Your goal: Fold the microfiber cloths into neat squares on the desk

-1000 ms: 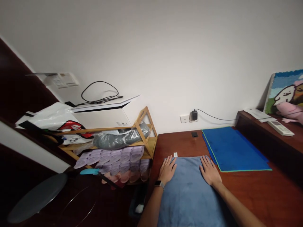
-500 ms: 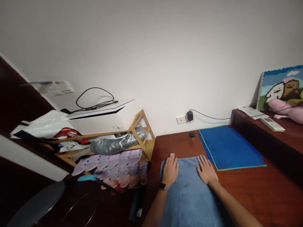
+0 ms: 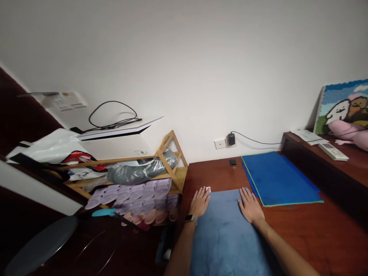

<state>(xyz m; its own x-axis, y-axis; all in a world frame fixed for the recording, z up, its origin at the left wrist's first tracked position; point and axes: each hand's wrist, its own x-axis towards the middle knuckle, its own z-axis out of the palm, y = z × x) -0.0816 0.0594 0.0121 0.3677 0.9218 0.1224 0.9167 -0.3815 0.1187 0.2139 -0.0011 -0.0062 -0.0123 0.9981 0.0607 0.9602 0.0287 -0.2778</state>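
Observation:
A grey-blue cloth (image 3: 227, 230) lies spread on the reddish-brown wooden desk (image 3: 322, 234), running toward me. My left hand (image 3: 199, 202) rests flat on the cloth's far left corner, fingers stretched out, a watch on its wrist. Beside its fingertips a small white tag (image 3: 208, 189) shows at the cloth's edge. At the far right corner my right hand (image 3: 251, 206) lies flat with fingers spread. To the right of that hand are brighter blue cloths (image 3: 281, 178), stacked, the top one edged in green.
A wooden rack (image 3: 172, 165) at the left holds purple slippers (image 3: 143, 195), a white box (image 3: 115, 147) and bags. A black plug (image 3: 231, 138) sits in the wall, its cable running right. On the raised shelf lie a remote control (image 3: 333, 151) and a pink plush toy (image 3: 349, 134).
My left hand has slid left to the cloth's corner, uncovering more of the white tag. My right hand has stayed almost in place. The view has shifted slightly.

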